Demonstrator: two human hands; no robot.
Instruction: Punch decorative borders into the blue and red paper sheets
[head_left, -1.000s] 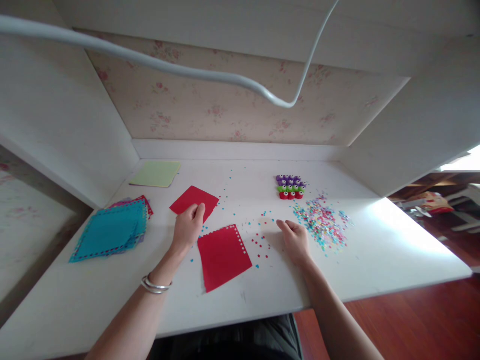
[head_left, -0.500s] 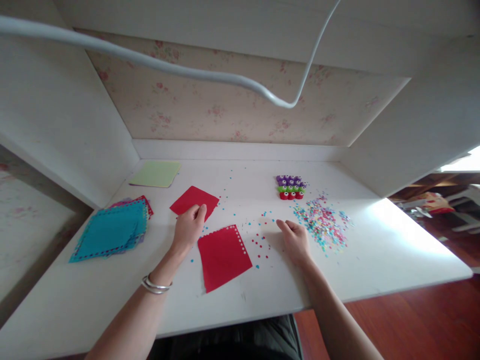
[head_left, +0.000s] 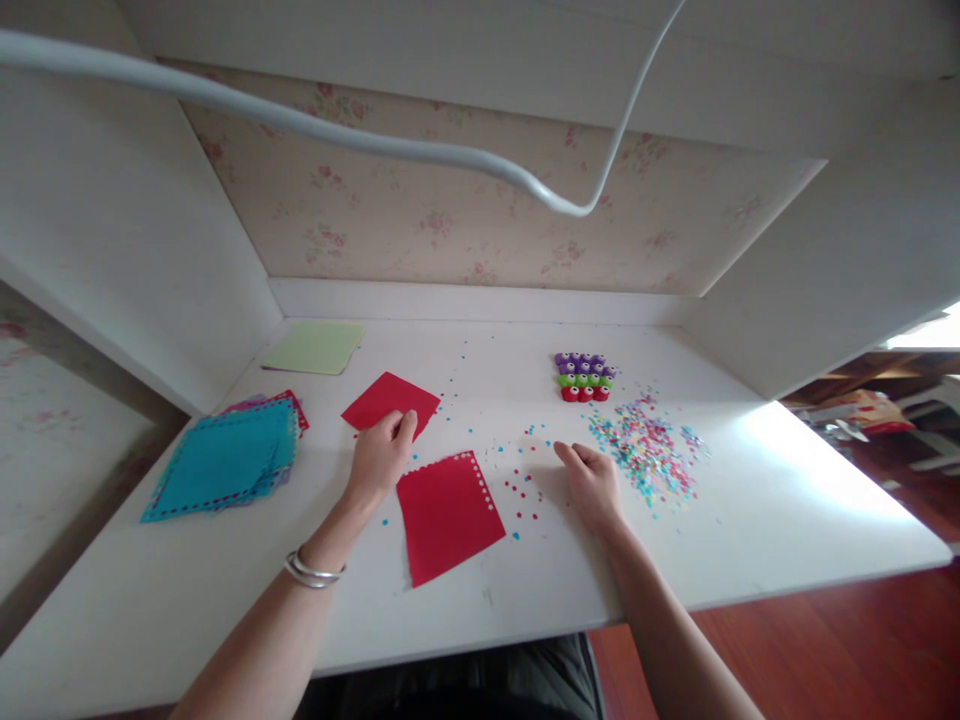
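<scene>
My left hand [head_left: 381, 450] is closed in a loose fist, with nothing showing in it. It rests at the near edge of a plain red paper square [head_left: 388, 397], covering a corner of it. Just to its right lies a second red paper square [head_left: 451, 520], punched with small holes along its far and right edges. My right hand [head_left: 591, 482], also a fist with nothing visible inside, rests on the white table beside scattered red and blue paper bits [head_left: 523, 490]. A heap of multicoloured confetti [head_left: 651, 450] spreads to its right.
Small purple, green and red pieces with eye-like tops [head_left: 584, 378] stand in rows behind the confetti. Blue punched sheets [head_left: 221, 460] are stacked at the left, pale green sheets [head_left: 315, 347] behind them. A white cable [head_left: 420, 150] hangs across the upper view.
The view has shifted very slightly. Both hands and the papers stay where they were.
</scene>
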